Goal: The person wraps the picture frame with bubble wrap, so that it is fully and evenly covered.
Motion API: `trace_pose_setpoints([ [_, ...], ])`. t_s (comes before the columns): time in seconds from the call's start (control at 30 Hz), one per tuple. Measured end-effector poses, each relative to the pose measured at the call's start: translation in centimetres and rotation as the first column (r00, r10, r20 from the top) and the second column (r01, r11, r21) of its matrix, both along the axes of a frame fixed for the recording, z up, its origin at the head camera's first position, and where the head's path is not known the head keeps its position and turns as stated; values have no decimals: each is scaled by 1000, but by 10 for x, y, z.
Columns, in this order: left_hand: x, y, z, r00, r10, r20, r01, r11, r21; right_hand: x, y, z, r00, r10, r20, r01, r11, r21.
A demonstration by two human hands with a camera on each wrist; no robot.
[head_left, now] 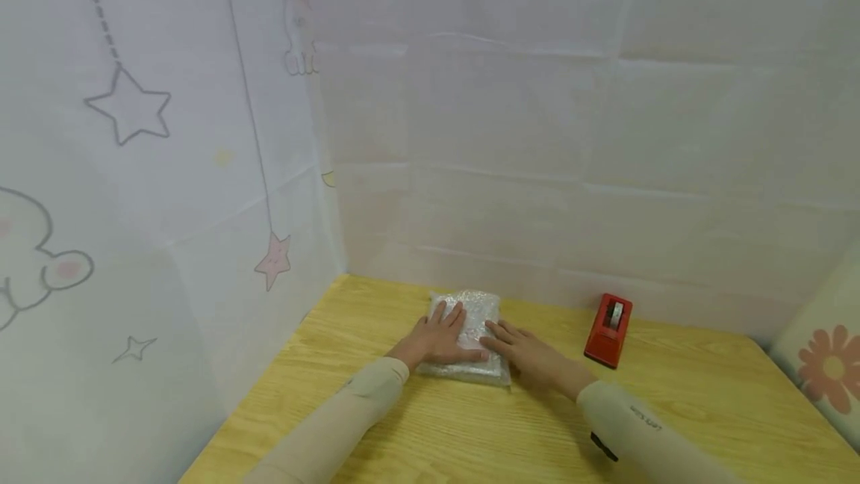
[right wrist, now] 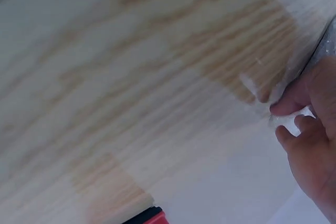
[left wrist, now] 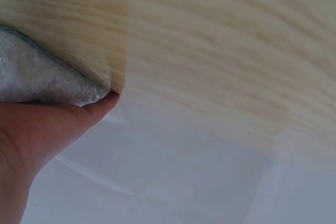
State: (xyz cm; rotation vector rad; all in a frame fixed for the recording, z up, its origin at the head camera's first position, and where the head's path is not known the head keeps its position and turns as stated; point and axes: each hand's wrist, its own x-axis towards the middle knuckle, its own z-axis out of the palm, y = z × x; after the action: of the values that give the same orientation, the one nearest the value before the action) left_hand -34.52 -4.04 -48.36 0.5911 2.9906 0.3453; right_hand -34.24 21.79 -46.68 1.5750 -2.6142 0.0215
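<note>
A flat parcel of clear bubble wrap (head_left: 480, 312) lies on the wooden table; what it wraps cannot be made out. My left hand (head_left: 440, 338) rests on its left part, fingers straight and spread, thumb pointing right. In the left wrist view, the thumb side of the left hand (left wrist: 52, 132) lies along the wrap (left wrist: 39, 72). From the right, my right hand (head_left: 527, 353) touches the parcel's right edge with extended fingers. The right wrist view shows the right hand (right wrist: 315, 135) with thumb and fingers apart at the wrap's edge; the other fingers are partly hidden.
A red tape dispenser (head_left: 608, 331) stands on the table to the right of the parcel. Light patterned sheets (head_left: 497, 133) hang behind and left of the table (head_left: 430, 439). A flower-printed cloth (head_left: 833, 349) is at the right edge.
</note>
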Motion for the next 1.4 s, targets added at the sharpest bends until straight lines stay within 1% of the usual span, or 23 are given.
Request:
trace_pose_setpoints([
  [0.07,-1,1,1,1000,0,1,0,1000,-8,-1,1,-1,998,-12,66,14,1000,-17],
  [0.17,-2,1,2,1000,-1,0,1,1000,-11,-2,3,-1,986,-40,160,45,998,-32],
  [0.3,-1,2,1,1000,2,-2,-2,1000,-2,-4,6,0,969,-55,239,64,997,-30],
  [0.43,0,1,1,1000,3,-8,-3,1000,-6,-6,7,4,951,-31,308,43,999,-31],
  [0.6,-1,1,0,1000,1,-15,-1,1000,-10,-11,10,8,930,-13,367,17,1000,-8],
  [0.63,-1,1,0,1000,1,-15,-1,1000,-10,-11,10,9,923,-14,384,16,1000,-2],
  [0.7,-2,1,0,1000,1,-14,-1,1000,-8,-10,9,15,897,-24,442,20,1000,13],
  [0.77,-1,1,0,1000,-4,-12,4,1000,-3,-9,8,20,875,-43,482,31,999,32],
  [0.83,-1,0,-1,1000,-7,-12,7,1000,-1,-8,7,23,861,-73,503,54,997,52],
  [0.87,-1,0,-1,1000,-8,-13,8,1000,1,-8,6,23,859,-85,504,64,996,59],
  [0.9,-1,-1,-1,1000,-9,-14,9,1000,0,-9,5,23,861,-94,500,73,995,62],
  [1.0,-1,-1,-1,1000,-8,-18,8,1000,2,-10,3,18,874,-112,473,97,994,55],
  [1.23,-1,1,-1,1000,-11,-17,11,1000,10,-8,7,9,890,-89,447,102,995,-4],
  [1.3,0,1,1,1000,-13,-6,13,1000,8,-7,7,9,899,-92,428,101,995,2],
  [1.4,0,-1,4,1000,-17,14,17,1000,-4,-7,3,12,924,-101,370,98,995,27],
])
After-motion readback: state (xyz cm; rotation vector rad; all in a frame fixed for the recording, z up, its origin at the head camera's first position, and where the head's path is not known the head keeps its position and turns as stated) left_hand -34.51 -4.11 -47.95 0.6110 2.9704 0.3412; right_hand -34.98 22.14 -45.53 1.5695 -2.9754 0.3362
